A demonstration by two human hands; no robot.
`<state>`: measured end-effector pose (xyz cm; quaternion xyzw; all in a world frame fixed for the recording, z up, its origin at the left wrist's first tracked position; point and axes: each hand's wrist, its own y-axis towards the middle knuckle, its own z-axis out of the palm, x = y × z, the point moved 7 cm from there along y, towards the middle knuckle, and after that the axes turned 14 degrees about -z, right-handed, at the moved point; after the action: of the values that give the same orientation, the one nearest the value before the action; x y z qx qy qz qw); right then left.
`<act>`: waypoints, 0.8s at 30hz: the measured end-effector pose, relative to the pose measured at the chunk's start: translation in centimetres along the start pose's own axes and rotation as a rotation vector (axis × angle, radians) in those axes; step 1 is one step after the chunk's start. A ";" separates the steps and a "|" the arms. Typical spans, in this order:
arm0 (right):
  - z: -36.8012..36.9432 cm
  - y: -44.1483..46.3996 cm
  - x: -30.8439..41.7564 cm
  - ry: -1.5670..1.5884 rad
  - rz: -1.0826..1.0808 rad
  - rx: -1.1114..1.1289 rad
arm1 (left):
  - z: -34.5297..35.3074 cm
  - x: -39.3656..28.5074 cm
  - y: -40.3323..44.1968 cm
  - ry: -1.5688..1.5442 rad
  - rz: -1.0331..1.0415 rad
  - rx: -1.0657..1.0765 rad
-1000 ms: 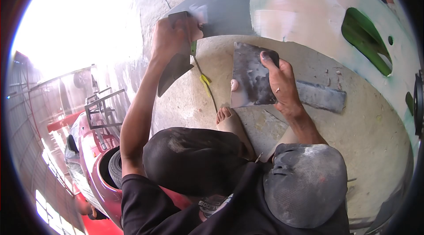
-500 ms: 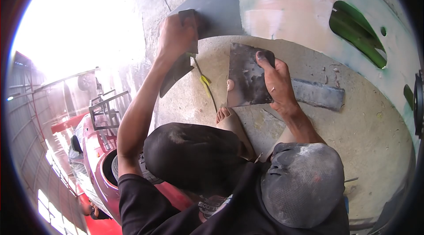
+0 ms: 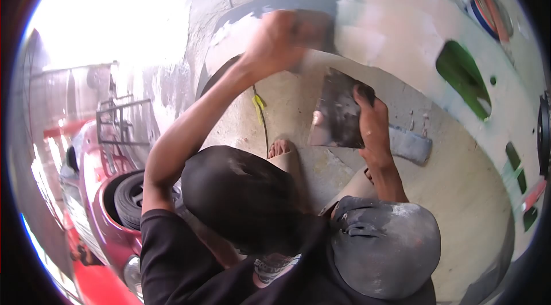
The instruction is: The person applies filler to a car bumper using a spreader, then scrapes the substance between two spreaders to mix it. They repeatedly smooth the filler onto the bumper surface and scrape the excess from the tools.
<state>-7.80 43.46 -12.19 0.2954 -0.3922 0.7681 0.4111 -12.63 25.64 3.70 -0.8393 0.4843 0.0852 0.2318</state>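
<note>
My left hand (image 3: 274,44) is closed on a dark flat spreader (image 3: 317,25), blurred by motion, against the upper part of a long curved body panel (image 3: 396,24). Pale filler (image 3: 234,32) lies streaked over the panel's grey surface left of that hand. Broad whitish and pinkish patches cover the panel farther right. In my right hand (image 3: 374,127) is a dark, smudged square plate (image 3: 338,113), thumb on its face, with a small pale lump of paste (image 3: 317,118) at its left edge. The plate is held over the floor, apart from the panel.
A grey dusty sanding block (image 3: 410,145) lies on the concrete floor behind my right hand. A cord with a yellow tag (image 3: 259,103) runs near my foot. To the left are a red car (image 3: 94,190), a tire (image 3: 129,199) and a metal frame (image 3: 123,121). A round tin (image 3: 489,12) stands upper right.
My left hand has swept right along the panel with the spreader, and pale filler now shows where the surface was grey. My right hand still holds the plate, now slightly tilted. The view has shifted.
</note>
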 end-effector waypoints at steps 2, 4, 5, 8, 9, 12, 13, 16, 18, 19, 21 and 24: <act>-1.9 -0.3 -1.0 -0.055 0.051 -0.047 | 0.2 0.8 -2.2 -0.185 0.226 0.028; -3.8 -1.0 -1.2 -0.094 0.065 -0.077 | 0.1 4.2 -3.4 -0.427 0.124 0.163; -4.7 -1.4 -1.6 -0.106 0.061 -0.078 | 0.5 6.5 -4.2 -0.641 0.046 0.228; -5.3 -2.4 -2.2 -0.137 0.094 -0.119 | 5.9 19.0 -5.5 -0.747 -0.419 0.268; -5.0 -2.6 -2.0 -0.169 0.104 -0.129 | 6.5 18.2 -6.8 -1.093 -0.333 0.403; -2.6 -1.8 -1.8 -0.223 0.126 -0.053 | 8.4 20.7 -8.6 -1.425 -0.341 0.467; -1.6 -1.5 -1.8 -0.238 0.133 -0.032 | 8.7 21.9 -8.8 -1.454 -0.356 0.453; 2.4 0.3 -1.5 -0.258 0.030 -0.032 | 7.9 23.8 -8.9 -1.576 -0.401 0.337; 5.2 1.2 -2.0 -0.283 0.013 0.008 | 7.1 25.5 -8.8 -1.512 -0.333 0.172; 6.3 1.6 -2.4 -0.292 0.005 0.019 | 7.2 26.5 -8.6 -1.401 -0.244 0.064; 8.2 2.0 -3.2 -0.332 0.013 0.006 | 7.0 27.0 -8.9 -1.298 -0.167 -0.102; 9.5 2.4 -4.7 -0.289 0.003 -0.006 | 7.8 26.9 -10.6 -1.318 -0.202 -0.216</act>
<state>-6.35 32.70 -11.75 0.4011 -0.4502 0.7168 0.3502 10.89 12.98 -9.77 -0.6716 0.1497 0.6051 0.4005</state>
